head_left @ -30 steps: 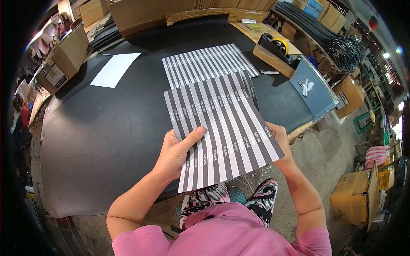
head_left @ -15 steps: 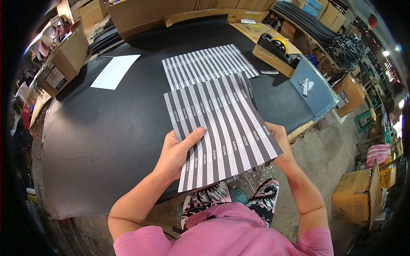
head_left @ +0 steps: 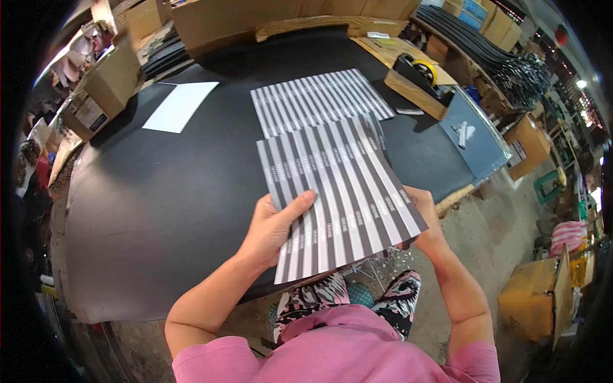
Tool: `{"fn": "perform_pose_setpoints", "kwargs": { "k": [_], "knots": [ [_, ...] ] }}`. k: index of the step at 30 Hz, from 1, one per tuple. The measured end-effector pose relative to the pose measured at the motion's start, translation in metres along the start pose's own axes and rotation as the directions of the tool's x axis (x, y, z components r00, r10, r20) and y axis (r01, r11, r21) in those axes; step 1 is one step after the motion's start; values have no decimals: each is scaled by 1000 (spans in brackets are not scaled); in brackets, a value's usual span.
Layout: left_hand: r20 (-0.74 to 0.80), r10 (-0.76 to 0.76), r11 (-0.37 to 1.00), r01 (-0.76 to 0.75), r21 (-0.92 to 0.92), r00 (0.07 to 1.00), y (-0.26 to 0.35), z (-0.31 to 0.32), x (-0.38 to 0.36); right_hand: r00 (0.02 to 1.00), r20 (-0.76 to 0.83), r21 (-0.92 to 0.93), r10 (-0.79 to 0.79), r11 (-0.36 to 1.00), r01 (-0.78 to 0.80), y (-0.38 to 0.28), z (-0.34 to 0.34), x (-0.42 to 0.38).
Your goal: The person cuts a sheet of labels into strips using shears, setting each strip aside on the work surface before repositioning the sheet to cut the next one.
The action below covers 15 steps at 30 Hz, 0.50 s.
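Observation:
My left hand [head_left: 271,226] is closed on a striped sheet [head_left: 338,204], thumb pressed on its top face and fingers underneath. Dark grey and light stripes run along the sheet, with small white "GENUINE LEATHER" print. It is held tilted over the table's near edge, slightly bowed. At its right edge is my right hand [head_left: 424,214], curled with the fingers hidden behind the sheet. A small dark bit shows below that hand; what it grips cannot be made out. A second striped sheet [head_left: 319,96] lies flat on the table just beyond.
The table has a black cover [head_left: 147,223]. On it lie a white sheet [head_left: 182,105], a tape dispenser [head_left: 418,83] with yellow-cored tape, and a metal clip [head_left: 463,134] on a grey panel. Cardboard boxes [head_left: 102,96] stand around the edges. Scraps litter the floor.
The view has shifted slightly, so the table's contents appear a little further right. The held striped sheet looks a bit blurred; both hands keep nearly the same pose.

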<state>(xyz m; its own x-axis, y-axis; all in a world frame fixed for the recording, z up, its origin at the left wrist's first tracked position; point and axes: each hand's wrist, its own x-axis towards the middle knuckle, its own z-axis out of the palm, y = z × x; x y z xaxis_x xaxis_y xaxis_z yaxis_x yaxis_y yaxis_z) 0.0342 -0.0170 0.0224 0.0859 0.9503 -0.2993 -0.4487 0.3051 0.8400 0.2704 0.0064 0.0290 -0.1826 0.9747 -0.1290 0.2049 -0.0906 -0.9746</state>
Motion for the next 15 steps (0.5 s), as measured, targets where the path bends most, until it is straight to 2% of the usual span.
{"fn": "perform_pose_setpoints", "kwargs": {
  "k": [2,3,4,6,10,15],
  "knots": [
    [13,8,999,-8,36,1000,-2,-4,2,1000,7,96,3,995,-4,1,1,1],
    [20,16,1000,-16,8,1000,-3,-4,3,998,-7,129,-57,990,57,5,3,2],
    [30,22,1000,-21,-20,999,-5,-4,4,989,-21,80,-148,986,149,9,4,6],
    [56,22,1000,-21,-20,998,-4,-6,5,1000,19,126,-17,992,15,1,3,3],
    [45,24,999,-23,-33,999,-3,-6,5,1000,19,147,-6,989,4,3,3,5],
    [62,15,1000,-16,16,998,-2,-5,3,997,-10,113,-74,991,74,16,-1,11]
  ]
}}
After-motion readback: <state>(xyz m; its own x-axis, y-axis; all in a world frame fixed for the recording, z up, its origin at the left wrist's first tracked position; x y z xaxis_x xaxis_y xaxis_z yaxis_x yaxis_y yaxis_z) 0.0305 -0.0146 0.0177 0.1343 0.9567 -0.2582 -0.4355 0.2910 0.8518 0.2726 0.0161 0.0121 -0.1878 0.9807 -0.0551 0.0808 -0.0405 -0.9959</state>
